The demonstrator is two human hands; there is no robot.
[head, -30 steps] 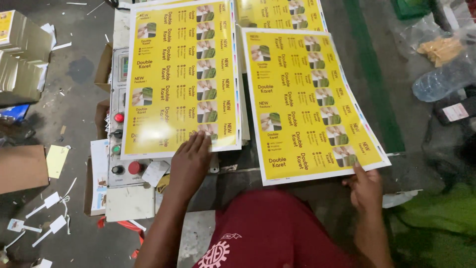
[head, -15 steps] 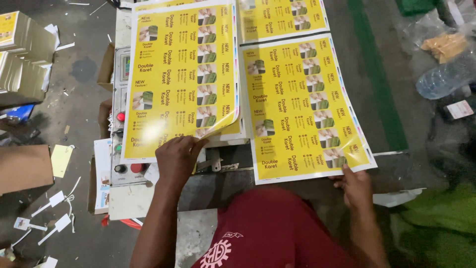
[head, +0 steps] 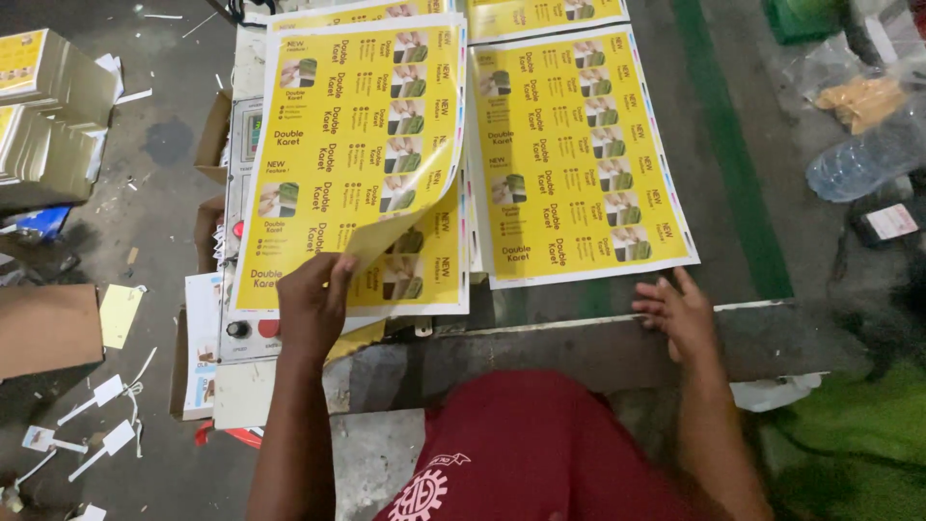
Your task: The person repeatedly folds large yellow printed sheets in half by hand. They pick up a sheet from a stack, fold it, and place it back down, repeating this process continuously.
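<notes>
1. Two hands are at the counter (head: pixel 598 347): my left hand (head: pixel 313 304) pinches the lower corner of the top yellow printed sheet (head: pixel 352 145) on the left stack and curls it upward; my right hand (head: pixel 675 309) lies open, fingers spread, holding nothing, just below the right sheet (head: pixel 579 154).
2. I see the control panel (head: pixel 236 318) mostly hidden under the stack.
3. Since half a second ago, the right sheet has slid farther up and my right hand has let go.

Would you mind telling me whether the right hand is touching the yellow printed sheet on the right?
Apart. In the head view the right hand rests on the table edge, with a strip of dark table showing between its fingers and the right yellow sheet.
</notes>
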